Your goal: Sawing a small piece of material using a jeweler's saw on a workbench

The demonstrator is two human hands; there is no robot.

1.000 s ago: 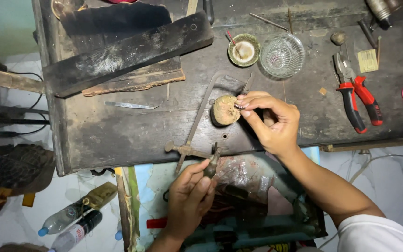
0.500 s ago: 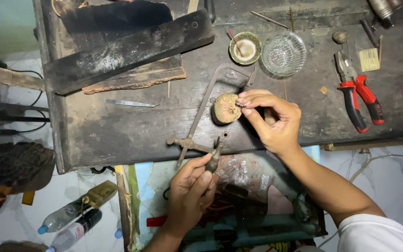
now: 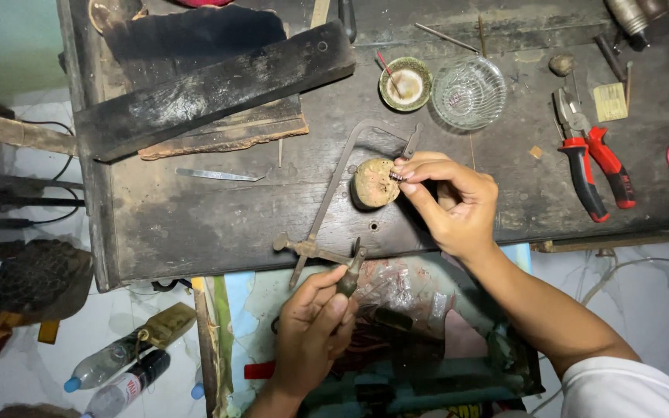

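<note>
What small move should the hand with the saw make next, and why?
Probably a short, light stroke of the jeweller's saw. The left hand grips its handle below the bench edge, the frame reaches up to the small metal piece, and the right hand pinches that piece against the round block.

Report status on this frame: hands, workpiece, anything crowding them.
Left hand grips saw handle. Right hand pinches small metal piece against round wooden block. Saw frame lies across the bench; red pliers lie apart.
</note>
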